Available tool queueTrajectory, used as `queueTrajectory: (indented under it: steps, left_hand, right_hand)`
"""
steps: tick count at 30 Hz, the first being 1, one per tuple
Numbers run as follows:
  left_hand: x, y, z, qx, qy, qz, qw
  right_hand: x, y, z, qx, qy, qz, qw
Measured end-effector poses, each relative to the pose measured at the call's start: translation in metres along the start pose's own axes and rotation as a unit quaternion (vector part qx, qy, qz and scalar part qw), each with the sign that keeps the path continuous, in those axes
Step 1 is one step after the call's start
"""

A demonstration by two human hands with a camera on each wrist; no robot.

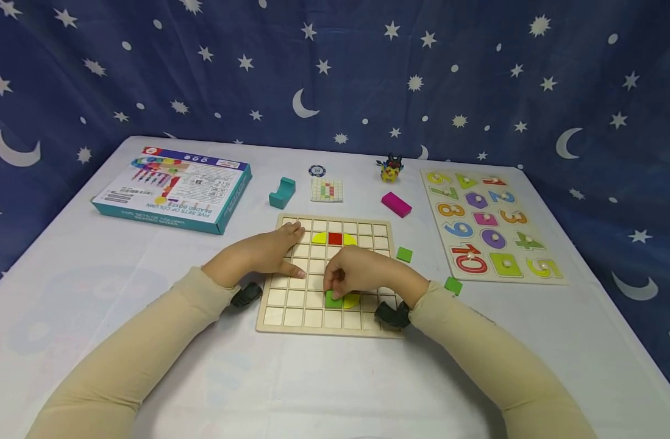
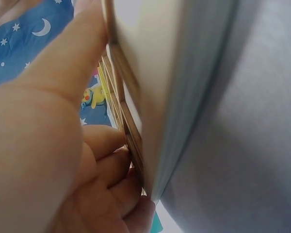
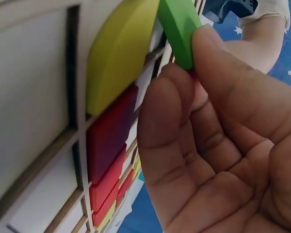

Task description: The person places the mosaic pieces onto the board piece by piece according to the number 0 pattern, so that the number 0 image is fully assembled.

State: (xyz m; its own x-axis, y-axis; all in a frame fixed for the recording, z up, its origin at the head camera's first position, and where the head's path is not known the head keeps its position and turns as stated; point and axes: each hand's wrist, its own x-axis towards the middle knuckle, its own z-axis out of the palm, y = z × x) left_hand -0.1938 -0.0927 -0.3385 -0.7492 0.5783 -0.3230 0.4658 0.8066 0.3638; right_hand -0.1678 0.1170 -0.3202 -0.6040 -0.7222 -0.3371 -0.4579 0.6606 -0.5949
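A wooden grid board [image 1: 313, 318] lies flat on the table under both hands. With fingers spread, my left hand [image 1: 263, 253] rests on its left side; the left wrist view shows the fingertips at the board's edge. My right hand [image 1: 362, 268] pinches a green square tile [image 1: 333, 300] between thumb and fingers, low on the grid. In the right wrist view the green tile [image 3: 178, 31] looks tilted, beside a curved yellow piece [image 3: 121, 53] and a row of red tiles [image 3: 109, 138]. Near the board's top, a red tile [image 1: 335, 238] sits between two yellow pieces [image 1: 319, 238].
Two loose green tiles [image 1: 404, 254] lie right of the board. Behind it are a pattern card [image 1: 327, 191], a chip [image 1: 317, 171], a teal block [image 1: 282, 193], a magenta block [image 1: 396, 205] and a figurine [image 1: 390, 169]. A box [image 1: 172, 189] and a number puzzle [image 1: 494, 228] flank them.
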Motion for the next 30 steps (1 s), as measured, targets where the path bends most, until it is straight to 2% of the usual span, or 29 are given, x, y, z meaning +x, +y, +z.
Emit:
queueTrajectory:
  steps: [5,20,25,30]
  left_hand:
    - [0.001,0.0,0.0,0.001,-0.003,-0.005,1.0]
    - [0.002,-0.001,0.0,0.0,-0.004,-0.005,1.0]
    - [0.001,-0.001,0.0,0.0,-0.004,-0.003,1.0]
    - [0.001,-0.001,0.0,-0.001,-0.005,-0.004,1.0]
  right_hand:
    - [0.002,-0.001,0.002,-0.008,-0.003,-0.006,1.0]
    - [0.005,-0.007,0.005,-0.051,0.003,0.018,0.9985]
    - [0.003,-0.005,0.004,-0.034,0.011,0.021,0.9992]
    - [-0.012,0.004,-0.005,-0.011,0.028,0.021,0.9993]
